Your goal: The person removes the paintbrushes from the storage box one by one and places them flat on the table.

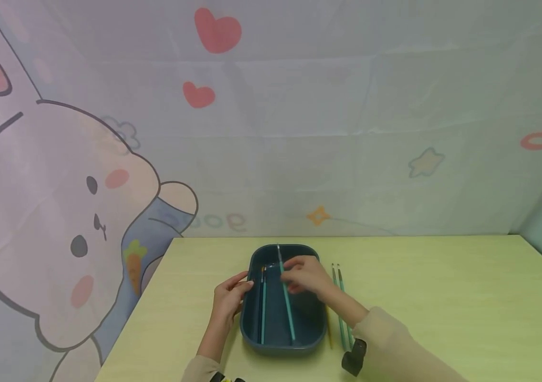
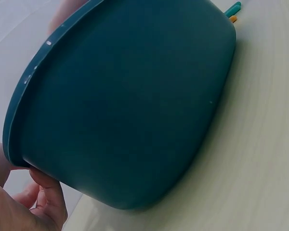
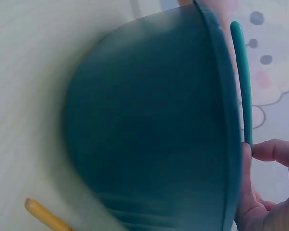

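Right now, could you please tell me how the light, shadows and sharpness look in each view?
Head view: fairly even light, the table tinted yellow-green, the right hand slightly blurred; left wrist view: the tub looks dark, with a soft shadow beside it on the table; right wrist view: the tub's wall is blurred, while the held brush has a crisper handle.

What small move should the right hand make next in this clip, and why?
Probably lower the teal brush into the tray: the right hand pinches it over the tray's opening, other brushes already lie inside along the left, with bare floor beside them, and the left hand holds the rim.
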{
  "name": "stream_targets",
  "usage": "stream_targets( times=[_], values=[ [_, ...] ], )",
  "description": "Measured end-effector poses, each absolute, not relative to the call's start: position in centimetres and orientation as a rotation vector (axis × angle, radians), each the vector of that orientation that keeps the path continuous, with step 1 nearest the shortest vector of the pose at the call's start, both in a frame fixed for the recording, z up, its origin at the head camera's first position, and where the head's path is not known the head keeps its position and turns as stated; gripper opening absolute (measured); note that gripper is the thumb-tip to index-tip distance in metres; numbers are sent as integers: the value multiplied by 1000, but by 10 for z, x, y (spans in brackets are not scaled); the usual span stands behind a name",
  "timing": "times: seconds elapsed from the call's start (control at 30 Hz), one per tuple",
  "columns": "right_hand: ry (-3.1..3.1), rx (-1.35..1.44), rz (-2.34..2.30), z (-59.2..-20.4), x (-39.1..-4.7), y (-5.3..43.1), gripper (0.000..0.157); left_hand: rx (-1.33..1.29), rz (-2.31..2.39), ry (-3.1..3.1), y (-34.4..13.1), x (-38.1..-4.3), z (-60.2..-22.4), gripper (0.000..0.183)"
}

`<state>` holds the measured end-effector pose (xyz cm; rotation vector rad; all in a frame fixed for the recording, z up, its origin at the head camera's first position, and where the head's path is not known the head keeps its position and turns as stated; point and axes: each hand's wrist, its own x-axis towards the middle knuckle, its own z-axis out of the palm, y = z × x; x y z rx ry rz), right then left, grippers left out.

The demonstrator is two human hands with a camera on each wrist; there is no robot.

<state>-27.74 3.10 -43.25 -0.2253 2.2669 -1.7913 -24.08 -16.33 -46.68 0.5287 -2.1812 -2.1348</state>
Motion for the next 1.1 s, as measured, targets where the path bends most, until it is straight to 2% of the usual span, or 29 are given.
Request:
stream_targets(
  times=[1.1],
  values=[
    [2261,-223,-1784,-424,-266,79,42,546,-2112,-2194,-163,-239,-465,40]
  ],
)
